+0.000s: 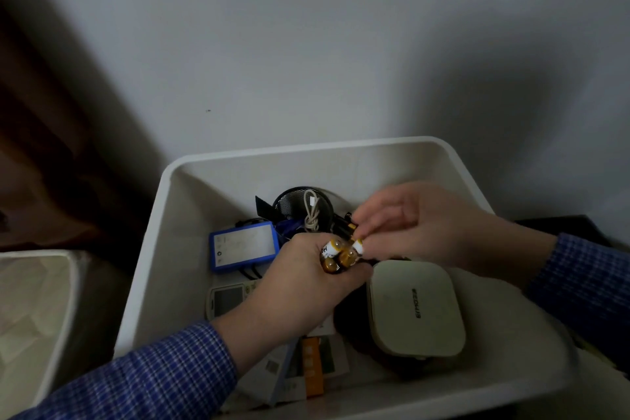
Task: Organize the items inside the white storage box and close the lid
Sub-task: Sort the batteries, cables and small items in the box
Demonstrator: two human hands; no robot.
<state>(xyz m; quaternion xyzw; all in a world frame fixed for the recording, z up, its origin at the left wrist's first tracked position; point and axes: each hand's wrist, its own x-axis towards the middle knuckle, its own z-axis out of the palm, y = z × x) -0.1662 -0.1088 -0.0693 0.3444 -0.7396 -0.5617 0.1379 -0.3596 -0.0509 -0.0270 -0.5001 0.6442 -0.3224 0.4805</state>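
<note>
The white storage box (177,215) stands open against the wall, with no lid on it. Over its middle, my left hand (300,286) is closed around a bundle of batteries (335,254) with yellow and white wrappers, their ends pointing up. My right hand (412,225) reaches in from the right and pinches one more battery (358,245) against that bundle. Inside lie a blue-edged flat device (243,244), a black mesh cup (293,203) holding a coiled white cable (312,213), a white remote (226,298), a beige rounded device (414,307) and paper packets (310,365).
A pale bin or lid-like white object (37,310) stands to the left of the box. A grey wall (306,44) rises directly behind. A dark brown surface (41,147) fills the far left. A dark object (579,225) shows behind my right sleeve.
</note>
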